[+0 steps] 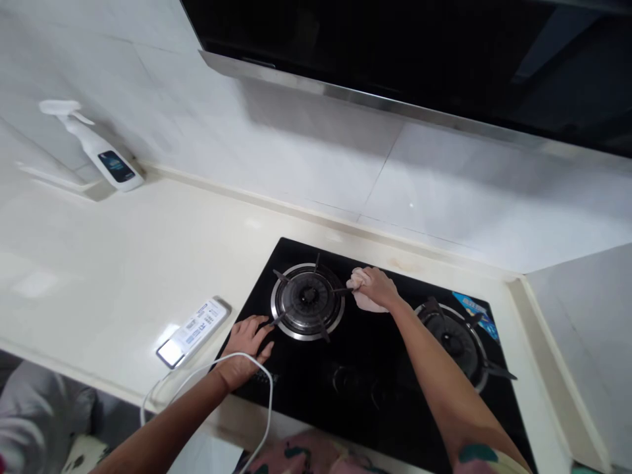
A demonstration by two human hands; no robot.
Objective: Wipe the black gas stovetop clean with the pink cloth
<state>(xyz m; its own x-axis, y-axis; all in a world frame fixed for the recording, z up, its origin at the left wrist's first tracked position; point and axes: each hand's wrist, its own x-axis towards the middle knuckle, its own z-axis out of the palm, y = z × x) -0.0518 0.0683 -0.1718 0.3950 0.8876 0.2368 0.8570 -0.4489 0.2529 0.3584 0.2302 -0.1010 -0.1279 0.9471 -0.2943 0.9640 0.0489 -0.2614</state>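
Right hand point(379, 288) has a pale pink, thin-looking fabric cloth point(366, 301) bunched in its fingers, with a loose flap hanging out below the palm. The cloth is on the black glass 2-burner gas cooktop point(316, 375), just right of the round left burner with the silver ring point(307, 301). 1 dark metal prong point(342, 290) of that burner points straight at the bunch; can't tell if it touches.

Left hand point(243, 343) is spread, fingers apart, no object visible in it. It rests at the cooktop's left edge, fingertips by the front-left prong. A thin white cable point(270, 395) crosses in front of its wrist.

Handling, my read: cloth is light, limp, not fragile. No stiffness, so it needs a gathered grip from above; a pinch at 1 corner leaves the rest flopping. Loose flap looks like the snag risk on prong tips, so best hold is the bunched middle with the flap tucked under the palm. Glass looks smooth, so low drag is likely. Can't tell if the cloth is damp.
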